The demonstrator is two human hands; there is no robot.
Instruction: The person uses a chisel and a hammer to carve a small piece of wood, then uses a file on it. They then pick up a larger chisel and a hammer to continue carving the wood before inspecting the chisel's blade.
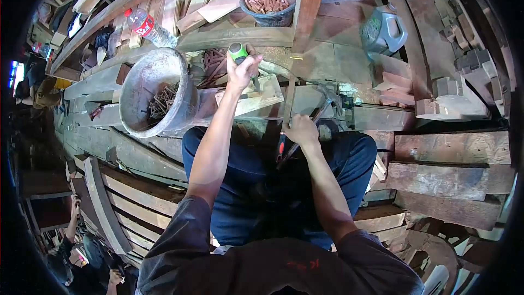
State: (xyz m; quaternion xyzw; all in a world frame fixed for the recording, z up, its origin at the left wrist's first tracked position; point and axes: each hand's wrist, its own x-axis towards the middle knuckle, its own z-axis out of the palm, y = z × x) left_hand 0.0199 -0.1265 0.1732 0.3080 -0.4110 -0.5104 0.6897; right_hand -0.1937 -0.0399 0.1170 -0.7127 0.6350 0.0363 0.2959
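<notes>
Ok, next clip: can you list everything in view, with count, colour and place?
Large grey bucket of rusty nails: one, left of the knees.
Dark bowl of reddish wooden pegs: one, top centre.
Clear plastic bottle with red label: one, upper left.
Grey plastic jerrycan: one, upper right.
Weathered brown planks: many, all around.
Another person: one, lower left.
Left hand: holds green-handled tool.
Right hand: grips hammer.

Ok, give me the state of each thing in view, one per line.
left hand: raised, gripping the green-handled tool.
right hand: closed on the hammer, its head on the plank.
grey bucket: tipped on its side, nails inside.
dark bowl: upright, full of wooden pegs.
plastic bottle: lying down, capped.
jerrycan: upright.
</notes>
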